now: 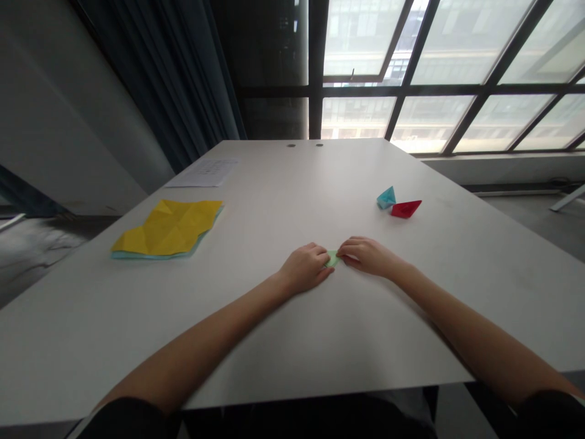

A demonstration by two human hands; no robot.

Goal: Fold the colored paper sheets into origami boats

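Note:
A small folded piece of light green paper (pixel 333 258) lies on the white table (pixel 292 341), mostly covered by my hands. My left hand (pixel 305 267) is curled over its left side, fingers closed and pressing on it. My right hand (pixel 369 255) pinches its right side with bent fingers. Both hands rest on the tabletop near the middle. Only a sliver of the green paper shows between them.
A blue paper boat (pixel 386 197) and a red paper boat (pixel 405 208) sit to the far right of my hands. A stack of creased yellow sheets (pixel 168 228) over light blue ones lies at the left. A white printed sheet (pixel 204 173) lies farther back. Windows stand behind the table.

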